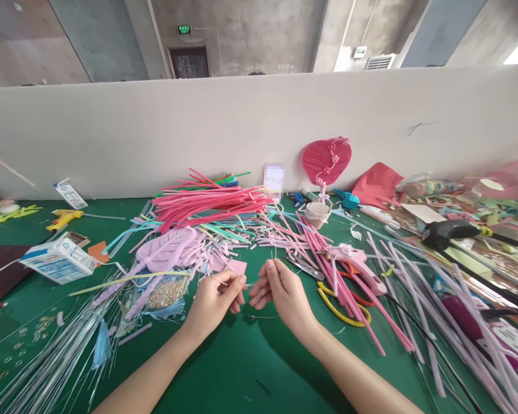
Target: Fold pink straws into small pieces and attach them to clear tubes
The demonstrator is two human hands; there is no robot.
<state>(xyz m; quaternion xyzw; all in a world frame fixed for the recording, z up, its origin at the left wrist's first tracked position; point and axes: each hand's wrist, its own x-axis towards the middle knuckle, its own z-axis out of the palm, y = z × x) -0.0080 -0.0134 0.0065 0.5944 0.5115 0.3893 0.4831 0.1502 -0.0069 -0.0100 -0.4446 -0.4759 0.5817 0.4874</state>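
Observation:
Both hands meet over the green table (259, 356). My left hand (220, 293) pinches a thin pale strand, its thumb pressed to the fingers. Close by on the right, my right hand (287, 290) also pinches, thumb against fingertips. The thin strand (274, 250) rises above its thumb, and a short stretch runs between the hands. Whether it is wire or thread I cannot tell. Just behind the left hand lies a pink paper square (238, 267). Another loose thin strand (261, 317) rests on the table below the hands.
Ahead lies a heap of pink fuzzy stems (211, 207). Scissors with yellow handles (345, 310) and a pink glue gun (358, 264) lie right. Metal wires (56, 351) and a lilac fuzzy fan shape (166, 247) lie left. A red round fan (323, 158) stands near the partition (155, 132).

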